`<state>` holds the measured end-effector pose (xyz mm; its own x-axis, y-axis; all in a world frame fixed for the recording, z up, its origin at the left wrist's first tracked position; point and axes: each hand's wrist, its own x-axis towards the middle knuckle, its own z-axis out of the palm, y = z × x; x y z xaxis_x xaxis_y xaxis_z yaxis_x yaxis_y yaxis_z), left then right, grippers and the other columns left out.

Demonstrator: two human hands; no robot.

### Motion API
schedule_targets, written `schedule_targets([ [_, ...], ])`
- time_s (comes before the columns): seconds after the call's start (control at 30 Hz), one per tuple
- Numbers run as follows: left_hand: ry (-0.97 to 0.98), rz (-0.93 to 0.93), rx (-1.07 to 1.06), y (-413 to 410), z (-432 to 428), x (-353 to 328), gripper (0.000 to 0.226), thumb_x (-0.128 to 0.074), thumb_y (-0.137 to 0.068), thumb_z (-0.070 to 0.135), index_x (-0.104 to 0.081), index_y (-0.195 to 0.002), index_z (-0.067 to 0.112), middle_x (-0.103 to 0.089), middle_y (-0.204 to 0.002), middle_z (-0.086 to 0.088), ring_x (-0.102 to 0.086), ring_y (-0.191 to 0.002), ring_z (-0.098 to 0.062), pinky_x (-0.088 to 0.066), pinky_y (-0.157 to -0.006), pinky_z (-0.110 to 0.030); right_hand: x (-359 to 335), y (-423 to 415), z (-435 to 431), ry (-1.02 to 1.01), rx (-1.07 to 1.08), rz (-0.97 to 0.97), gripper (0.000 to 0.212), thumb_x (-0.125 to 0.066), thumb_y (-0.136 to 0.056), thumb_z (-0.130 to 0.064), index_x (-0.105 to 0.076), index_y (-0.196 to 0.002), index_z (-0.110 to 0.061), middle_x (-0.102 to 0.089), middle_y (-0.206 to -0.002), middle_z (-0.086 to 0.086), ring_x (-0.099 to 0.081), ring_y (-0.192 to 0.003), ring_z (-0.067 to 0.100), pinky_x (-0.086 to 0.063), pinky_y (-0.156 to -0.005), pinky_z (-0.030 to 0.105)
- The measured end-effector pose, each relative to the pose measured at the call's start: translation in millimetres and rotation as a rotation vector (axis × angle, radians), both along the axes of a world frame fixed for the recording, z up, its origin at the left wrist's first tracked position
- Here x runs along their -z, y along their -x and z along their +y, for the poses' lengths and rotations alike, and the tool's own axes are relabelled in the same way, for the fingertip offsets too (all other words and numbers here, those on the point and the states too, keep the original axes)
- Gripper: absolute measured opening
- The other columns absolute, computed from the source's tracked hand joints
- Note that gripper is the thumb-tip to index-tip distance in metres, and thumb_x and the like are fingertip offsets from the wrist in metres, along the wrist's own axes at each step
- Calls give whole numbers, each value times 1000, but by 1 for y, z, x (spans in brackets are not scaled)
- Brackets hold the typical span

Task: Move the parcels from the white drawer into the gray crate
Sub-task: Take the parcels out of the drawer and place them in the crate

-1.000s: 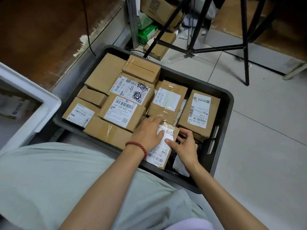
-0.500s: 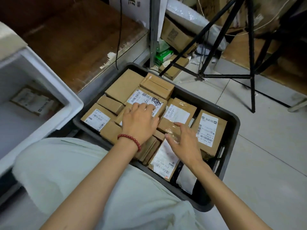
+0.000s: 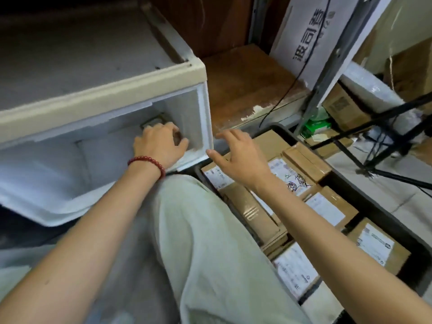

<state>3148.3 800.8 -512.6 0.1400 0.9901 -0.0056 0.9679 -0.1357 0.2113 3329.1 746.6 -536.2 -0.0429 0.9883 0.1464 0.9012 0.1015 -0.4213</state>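
our left hand (image 3: 159, 143) curls round a parcel (image 3: 149, 121) in the white drawer (image 3: 205, 113), ten o'clock, right hand (image 3: 238, 155) spread above gray crate (image 3: 287, 136)

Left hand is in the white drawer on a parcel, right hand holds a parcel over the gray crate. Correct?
No: head view shows the right hand empty, fingers spread, over the gray crate. The left hand is in the white drawer on a parcel, as stated.
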Motion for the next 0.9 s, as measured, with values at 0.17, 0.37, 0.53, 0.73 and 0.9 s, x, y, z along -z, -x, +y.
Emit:
schedule_targets([
  [0.17, 128, 88, -151, 85, 13, 30, 55, -48, -93, 50, -45, -137, 17, -50, -137, -14, -45, -124, -36, -43, -94, -44, 3, 43, 30, 100, -143, 12, 50, -51, -95, -47, -50, -134, -16, -46, -139, 4, -41, -128, 22, -40, -101, 36],
  [0.37, 178, 29, -181, 137, 21, 71, 59, -49, -94, 46, -32, -145, 22, -41, -144, -13, -40, -129, -34, -37, -99, -46, 29, 91, 83, 265, -225, -49, 54, -54, -94, -44, -44, -137, -13, -43, -141, 10, -45, -127, 27, -40, -104, 40],
  [0.53, 260, 49, -141, 147, 45, 101, 64, -53, -92, 42, -27, -147, 22, -35, -146, -10, -37, -131, -31, -35, -102, -45, 64, 123, 137, 389, -238, -125, 54, -56, -94, -41, -45, -138, -12, -45, -141, 15, -42, -128, 33, -35, -107, 34],
  [0.73, 209, 43, -169, 158, 82, 127, 58, -52, -92, 37, -31, -144, 20, -35, -144, -11, -38, -129, -31, -36, -99, -44, 107, 149, 197, 451, -44, -33, 86, -63, -87, -46, -16, -149, -9, -31, -146, 17, -32, -134, 35, -29, -111, 39],
  [0.9, 235, 26, -253, 170, 104, 149, 60, -53, -93, 35, -28, -146, 22, -32, -147, -10, -35, -133, -30, -35, -101, -44, 139, 159, 224, 479, 40, -120, 102, -66, -83, -51, -10, -149, 3, -21, -150, 23, -19, -140, 38, -25, -113, 43],
])
